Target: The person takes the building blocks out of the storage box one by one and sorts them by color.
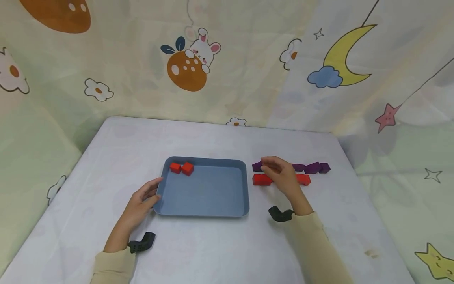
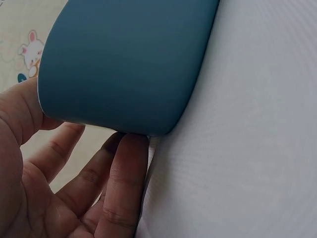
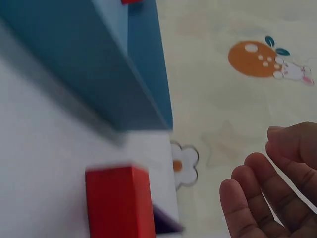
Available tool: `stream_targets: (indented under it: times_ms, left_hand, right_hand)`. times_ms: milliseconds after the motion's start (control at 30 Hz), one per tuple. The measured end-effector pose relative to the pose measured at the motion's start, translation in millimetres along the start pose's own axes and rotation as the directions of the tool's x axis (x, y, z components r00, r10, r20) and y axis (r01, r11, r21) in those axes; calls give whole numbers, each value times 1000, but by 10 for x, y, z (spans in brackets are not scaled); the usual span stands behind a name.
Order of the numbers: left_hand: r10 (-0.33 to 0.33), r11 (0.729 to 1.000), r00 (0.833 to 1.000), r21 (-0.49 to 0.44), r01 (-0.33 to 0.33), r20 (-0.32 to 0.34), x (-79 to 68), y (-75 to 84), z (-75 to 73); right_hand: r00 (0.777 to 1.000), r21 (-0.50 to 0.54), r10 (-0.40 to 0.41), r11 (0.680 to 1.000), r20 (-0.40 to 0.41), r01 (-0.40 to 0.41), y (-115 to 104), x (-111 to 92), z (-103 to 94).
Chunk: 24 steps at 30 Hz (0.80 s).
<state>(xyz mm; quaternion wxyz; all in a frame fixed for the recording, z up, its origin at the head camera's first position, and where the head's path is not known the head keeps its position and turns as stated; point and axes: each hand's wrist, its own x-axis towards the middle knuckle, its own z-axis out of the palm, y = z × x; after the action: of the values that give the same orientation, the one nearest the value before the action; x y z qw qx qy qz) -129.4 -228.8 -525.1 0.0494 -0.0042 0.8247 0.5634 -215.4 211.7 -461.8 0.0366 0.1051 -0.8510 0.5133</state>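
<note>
At its left edge, a blue-grey tray (image 1: 202, 215) is gripped by my left hand (image 1: 140, 203). In the left wrist view the thumb meets the rim and the fingers (image 2: 124, 173) touch the wall's outer side. Two red blocks (image 1: 187, 168) sit inside the tray's back left corner. My right hand (image 1: 281, 175) hovers over two rows of blocks right of the tray, thumb and index tips close together, nothing visible between them. It partly covers a front row of red blocks (image 1: 261, 180) and a back row of purple blocks (image 1: 312, 168).
A white cloth covers the table (image 1: 220, 252). Behind and beside it hangs a printed curtain (image 1: 248, 79) with cartoon figures. Each wrist wears a black camera mount (image 1: 142, 242). The tray's right wall stands just left of the block rows.
</note>
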Motion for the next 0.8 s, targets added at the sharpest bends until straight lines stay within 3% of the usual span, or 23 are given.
stream_targets:
  times_ms: [400,667,800]
  left_hand:
    - [-7,1000,1000,5,7,-2,-2,-19,-4]
    - [20,1000,1000,12,-20,-14,3,-28,-14]
    - [5,1000,1000,-11,-5,-7,-13,-9,-11]
  right_hand:
    - [992,190,-32,982,125,8,-306,396,843]
    - [974,190,-49,982,222,6,-432,546,1354]
    - [955,179,1,982,296,-56,-476,592,1582]
